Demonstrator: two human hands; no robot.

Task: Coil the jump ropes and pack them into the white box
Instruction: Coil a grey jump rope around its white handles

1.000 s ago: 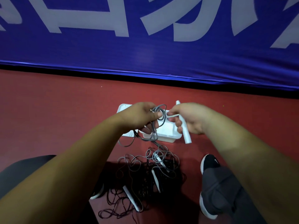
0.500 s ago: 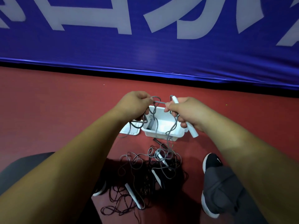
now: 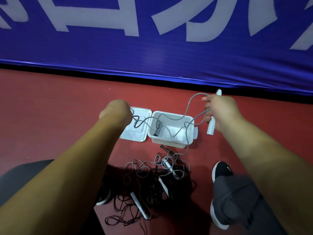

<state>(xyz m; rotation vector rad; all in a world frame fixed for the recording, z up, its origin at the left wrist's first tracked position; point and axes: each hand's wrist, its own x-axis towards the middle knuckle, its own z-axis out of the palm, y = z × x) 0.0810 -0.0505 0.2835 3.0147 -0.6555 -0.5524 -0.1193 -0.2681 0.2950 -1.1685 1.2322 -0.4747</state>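
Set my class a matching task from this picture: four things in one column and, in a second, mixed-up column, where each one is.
Things:
1. lid
2. white handle
3. rope pile
4. black shoe

Places:
A. gripped in the right hand
B. on the floor, right of the tangle
C. lying flat, left of the box
D. tangled, nearer the person than the box

Pairs: 1-C, 2-A, 3-D, 4-B

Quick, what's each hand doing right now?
Left hand: grips the thin grey jump-rope cord.
Right hand: grips the white plastic jump-rope handle and pinches the same cord.
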